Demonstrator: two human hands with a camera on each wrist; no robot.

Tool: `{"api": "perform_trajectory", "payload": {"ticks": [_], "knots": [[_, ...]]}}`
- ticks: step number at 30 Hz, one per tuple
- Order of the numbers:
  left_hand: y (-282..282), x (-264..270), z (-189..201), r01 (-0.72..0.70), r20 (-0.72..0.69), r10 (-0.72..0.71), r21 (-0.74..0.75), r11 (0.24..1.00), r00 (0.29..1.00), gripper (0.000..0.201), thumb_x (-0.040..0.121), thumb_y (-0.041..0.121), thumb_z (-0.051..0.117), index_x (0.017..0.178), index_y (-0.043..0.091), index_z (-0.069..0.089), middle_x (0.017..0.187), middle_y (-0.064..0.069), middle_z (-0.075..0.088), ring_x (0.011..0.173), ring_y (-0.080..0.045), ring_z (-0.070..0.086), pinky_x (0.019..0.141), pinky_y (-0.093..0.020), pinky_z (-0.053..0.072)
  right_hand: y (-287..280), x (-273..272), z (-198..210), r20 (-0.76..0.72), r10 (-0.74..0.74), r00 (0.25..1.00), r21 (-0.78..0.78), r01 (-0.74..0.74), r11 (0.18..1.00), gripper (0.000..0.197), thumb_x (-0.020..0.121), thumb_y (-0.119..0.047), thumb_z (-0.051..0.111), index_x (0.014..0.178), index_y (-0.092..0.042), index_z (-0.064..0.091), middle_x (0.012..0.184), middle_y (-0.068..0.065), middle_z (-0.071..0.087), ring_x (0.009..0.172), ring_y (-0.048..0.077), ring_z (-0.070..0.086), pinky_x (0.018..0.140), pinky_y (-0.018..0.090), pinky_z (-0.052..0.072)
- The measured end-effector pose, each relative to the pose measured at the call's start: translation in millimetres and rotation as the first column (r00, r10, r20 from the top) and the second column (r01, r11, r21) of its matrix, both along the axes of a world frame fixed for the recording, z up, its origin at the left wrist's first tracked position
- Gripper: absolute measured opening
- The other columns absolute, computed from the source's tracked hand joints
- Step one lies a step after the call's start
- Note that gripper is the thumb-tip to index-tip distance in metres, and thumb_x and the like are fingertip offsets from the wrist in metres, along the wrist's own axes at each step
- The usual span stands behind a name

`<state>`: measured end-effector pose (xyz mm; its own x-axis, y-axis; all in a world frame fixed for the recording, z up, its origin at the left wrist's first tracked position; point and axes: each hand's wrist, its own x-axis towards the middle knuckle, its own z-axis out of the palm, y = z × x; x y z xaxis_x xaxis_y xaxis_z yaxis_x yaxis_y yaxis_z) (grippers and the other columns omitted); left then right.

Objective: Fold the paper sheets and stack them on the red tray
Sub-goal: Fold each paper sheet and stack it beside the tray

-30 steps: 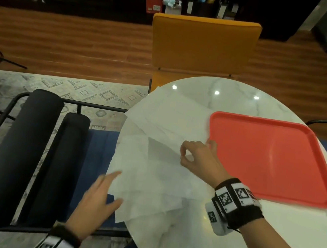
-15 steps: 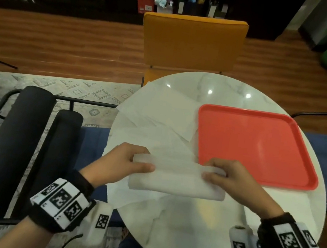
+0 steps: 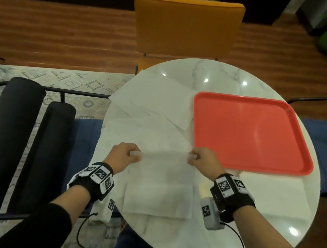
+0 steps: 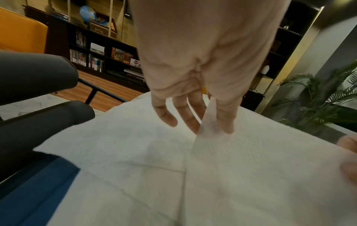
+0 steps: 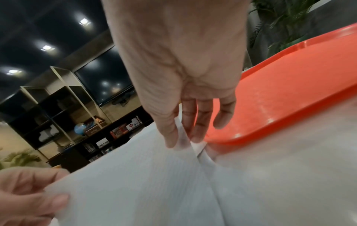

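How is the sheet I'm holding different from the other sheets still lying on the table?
The held sheet is lifted, both hands pinching its far edge; the loose sheets lie flat and untouched. The held sheet is nearest the person; the loose sheets lie farther back, left of the red tray. Both are white.

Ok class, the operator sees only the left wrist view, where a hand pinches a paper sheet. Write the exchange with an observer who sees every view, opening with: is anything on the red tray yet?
Observer: No. The red tray holds no paper.
Operator: Where is it from the hands?
Observer: On the table, its near left corner beside the right hand, which pinches the paper sheet.
Operator: Any sheets I can't see?
Observer: Another sheet lies partly under the tray's near edge.
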<state>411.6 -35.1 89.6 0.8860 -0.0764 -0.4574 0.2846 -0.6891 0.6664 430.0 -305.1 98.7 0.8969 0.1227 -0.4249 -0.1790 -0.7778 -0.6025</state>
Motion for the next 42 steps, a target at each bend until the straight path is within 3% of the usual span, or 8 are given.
{"api": "perform_trajectory", "payload": {"ticks": [4,16,24,29,32,34,38,42], "knots": [[2,-11,-4,-0.074,0.148,0.082,-0.055,0.996,0.986,0.005,0.084,0.017,0.068,0.083,0.02,0.065,0.08,0.006,0.063,0.072,-0.004,0.053,0.059,-0.004,0.036,-7,-13,-2,0.14,-0.072,0.988,0.003,0.073,0.997,0.01,0.085,-0.015,0.065,0.093,-0.011,0.07,0.074,-0.003,0.063,0.072,0.014,0.057,0.063,0.02,0.04],[14,-92,-43,0.207,0.198,-0.228,0.125,0.97,0.953,0.003,0.073,0.044,0.055,0.074,0.042,0.056,0.078,0.023,0.057,0.081,-0.003,0.055,0.085,-0.039,0.045,-29,-107,-40,0.24,0.151,0.959,-0.14,-0.12,0.983,0.011,0.076,-0.022,0.075,0.078,-0.032,0.07,0.082,-0.015,0.065,0.074,0.008,0.055,0.073,0.036,0.04],[8,-109,-45,0.182,0.289,-0.24,0.215,0.96,0.927,0.042,0.074,-0.006,0.05,0.095,0.029,0.06,0.098,0.018,0.054,0.092,-0.003,0.051,0.087,-0.018,0.028,-28,-108,-33,0.087,0.208,0.974,-0.263,-0.179,0.948,0.034,0.085,-0.003,0.052,0.101,-0.029,0.068,0.103,-0.011,0.062,0.1,0.012,0.057,0.079,0.029,0.029],[-24,-96,-56,0.203,0.36,-0.339,0.365,0.909,0.869,0.042,0.088,0.025,0.044,0.129,0.016,0.05,0.136,-0.001,0.053,0.123,-0.017,0.05,0.101,-0.037,0.039,17,-90,-32,0.279,0.23,0.932,-0.222,-0.171,0.96,0.038,0.083,-0.01,0.05,0.119,-0.009,0.061,0.119,0.009,0.064,0.107,0.027,0.063,0.085,0.04,0.051],[-38,-95,-75,0.294,0.182,-0.429,0.496,0.817,0.885,0.062,0.093,0.048,0.029,0.141,0.009,0.034,0.152,-0.008,0.031,0.135,-0.018,0.033,0.108,-0.052,0.025,60,-90,-38,0.165,0.415,0.895,-0.23,-0.374,0.898,0.068,0.09,-0.039,0.009,0.148,-0.005,0.022,0.155,0.005,0.011,0.144,0.019,0.012,0.114,0.045,0.019],[-39,-98,-85,0.328,0.154,-0.461,0.513,0.793,0.874,0.07,0.09,0.048,0.029,0.146,0.006,0.022,0.159,-0.008,0.005,0.139,-0.02,0.024,0.109,-0.053,0.008,75,-97,-46,0.037,0.505,0.862,-0.196,-0.489,0.85,0.074,0.089,-0.054,-0.009,0.15,-0.012,-0.004,0.151,-0.004,-0.017,0.137,0.01,-0.02,0.116,0.041,-0.006],[-34,-101,-91,0.341,0.137,-0.462,0.502,0.795,0.876,0.077,0.091,0.057,0.024,0.15,0.011,0.007,0.159,-0.002,-0.003,0.146,-0.013,-0.005,0.109,-0.053,0.0,71,-105,-66,-0.005,0.521,0.854,-0.228,-0.508,0.83,0.092,0.07,-0.061,-0.025,0.149,-0.016,-0.011,0.147,-0.007,-0.027,0.137,0.01,-0.026,0.118,0.043,-0.009],[-36,-98,-91,0.334,0.092,-0.436,0.509,0.794,0.895,0.079,0.092,0.066,0.009,0.151,0.013,0.007,0.159,-0.001,0.002,0.145,-0.014,0.002,0.108,-0.054,0.008,45,-106,-69,-0.024,0.485,0.874,-0.3,-0.469,0.831,0.082,0.076,-0.059,-0.018,0.148,-0.021,-0.014,0.148,-0.01,-0.029,0.136,0.007,-0.027,0.114,0.044,-0.013]]}}
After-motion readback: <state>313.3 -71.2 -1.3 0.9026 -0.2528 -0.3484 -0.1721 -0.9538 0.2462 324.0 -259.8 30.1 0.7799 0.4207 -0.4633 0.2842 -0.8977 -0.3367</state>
